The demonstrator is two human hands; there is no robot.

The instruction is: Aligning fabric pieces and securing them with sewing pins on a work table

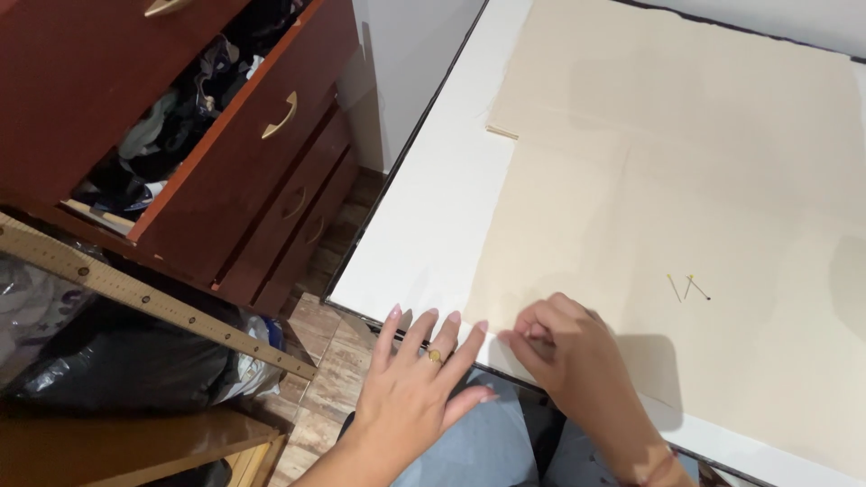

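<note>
Beige fabric (686, 207) lies spread flat over the white table (433, 243), its near corner resting at the table's front edge, where you work it with both hands. Your left hand (415, 388) lies open and flat, fingers spread, its fingertips pressing down just beside that corner. Your right hand (564, 352) is curled tight over the fabric's near edge; whether it pinches a pin or only the cloth is hidden. Three pins (688, 288) lie loose on the fabric, further in from the front edge, unused. By the look of it, the pinning has barely begun. An open red-brown drawer (225, 153) and a wooden ruler (153, 302) stand off the table's left side.
</note>
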